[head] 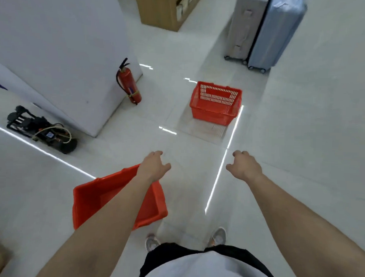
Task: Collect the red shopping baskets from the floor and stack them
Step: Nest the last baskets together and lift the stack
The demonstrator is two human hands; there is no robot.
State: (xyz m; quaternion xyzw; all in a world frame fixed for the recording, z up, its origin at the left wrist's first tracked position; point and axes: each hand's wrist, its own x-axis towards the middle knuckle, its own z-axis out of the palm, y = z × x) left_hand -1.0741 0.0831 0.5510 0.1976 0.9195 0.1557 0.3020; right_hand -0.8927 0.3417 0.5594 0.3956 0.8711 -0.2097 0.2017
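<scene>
A red shopping basket [216,102] with perforated walls stands upright on the white floor ahead of me, slightly right of centre. A second red basket [96,199] lies on the floor close to my feet on the left, partly hidden under my left forearm. My left hand [153,165] hovers above that near basket's far corner, fingers loosely curled, holding nothing. My right hand [243,167] reaches forward over bare floor, fingers relaxed and empty. Both hands are well short of the far basket.
A red fire extinguisher [129,84] leans against a white pillar [62,51] at left. A black device with cables [41,129] lies on the floor beside it. Two upright suitcases [264,31] and a cardboard box [163,11] stand at the back.
</scene>
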